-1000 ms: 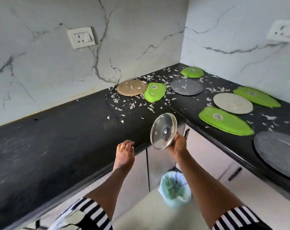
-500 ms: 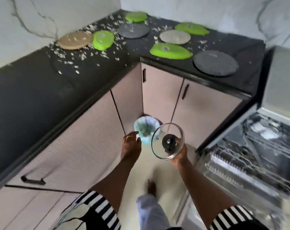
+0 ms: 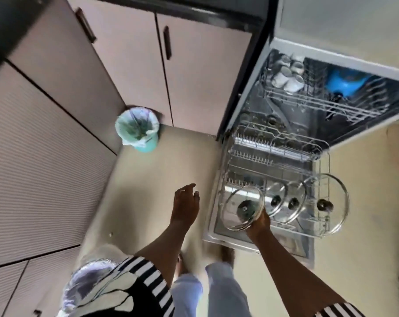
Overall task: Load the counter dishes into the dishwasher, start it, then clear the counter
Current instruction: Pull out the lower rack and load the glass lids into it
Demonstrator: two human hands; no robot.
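Gripping a glass lid (image 3: 243,208) by its lower rim with the right hand (image 3: 259,225), poised over the near corner of the pulled-out lower rack (image 3: 274,156), not yet slotted. Holding nothing in the left hand (image 3: 186,202), fingers loose above the floor. Further in, counting three racked lids (image 3: 293,202) already upright; beyond, cups (image 3: 287,76) and a blue dish (image 3: 344,82) in the upper rack (image 3: 319,104). Judging loading well along yet unfinished: door open, dishwasher (image 3: 344,57) unstarted, counter (image 3: 194,10) top out of view, so unable to tell what remains there.
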